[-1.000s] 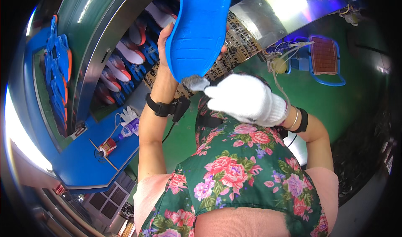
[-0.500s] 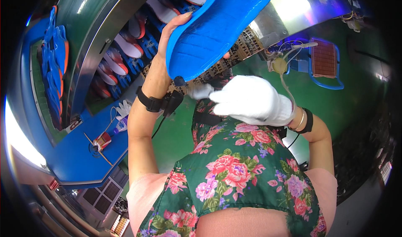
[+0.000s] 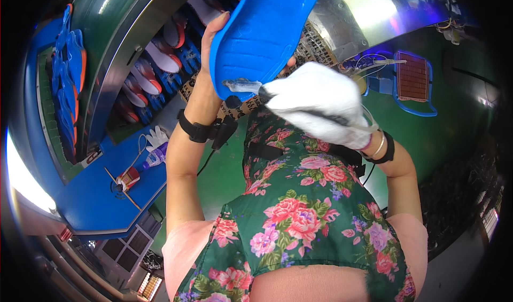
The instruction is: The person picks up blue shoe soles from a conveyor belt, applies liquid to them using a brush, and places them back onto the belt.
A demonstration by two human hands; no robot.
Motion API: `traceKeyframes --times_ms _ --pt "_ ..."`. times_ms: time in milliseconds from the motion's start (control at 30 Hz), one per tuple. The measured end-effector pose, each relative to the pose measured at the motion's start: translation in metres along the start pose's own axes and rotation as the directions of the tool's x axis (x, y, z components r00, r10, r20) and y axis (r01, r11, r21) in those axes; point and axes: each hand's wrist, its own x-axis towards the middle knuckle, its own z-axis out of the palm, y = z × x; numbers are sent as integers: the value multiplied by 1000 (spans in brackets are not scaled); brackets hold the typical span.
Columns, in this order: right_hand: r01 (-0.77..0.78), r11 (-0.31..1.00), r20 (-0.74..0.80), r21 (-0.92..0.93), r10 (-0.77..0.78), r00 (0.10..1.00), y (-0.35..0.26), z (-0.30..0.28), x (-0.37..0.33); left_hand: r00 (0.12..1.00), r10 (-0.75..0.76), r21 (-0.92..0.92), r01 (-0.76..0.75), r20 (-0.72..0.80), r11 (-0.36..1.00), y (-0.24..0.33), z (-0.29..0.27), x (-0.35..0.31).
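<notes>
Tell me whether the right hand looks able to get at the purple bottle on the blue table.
Probably not as things stand: the right hand holds a brush, and the left forearm lies between it and the purple bottle.

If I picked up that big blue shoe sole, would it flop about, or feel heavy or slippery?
Probably not floppy: the blue sole holds its curved, rimmed shape. It looks fairly light for its size, since the left hand alone seems to support it. Its face may be slippery, judging by the slight shine.
</notes>
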Motion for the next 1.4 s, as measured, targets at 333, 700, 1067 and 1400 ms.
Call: traceKeyframes --times_ms 333,700,1067,1400 --pt "-258 932 111 254 237 965 10 14 -2 990 133 199 -137 36 970 4 -1 0" --pt "85 923 -206 -375 -173 963 59 -64 55 970 241 4 -241 -40 971 -54 -16 11" --pt "-202 605 -170 770 501 849 64 -45 27 765 560 373 -644 317 668 29 69 -83" --pt "-507 667 46 545 580 813 93 28 -12 395 916 -285 -889 -78 359 156 78 -114"
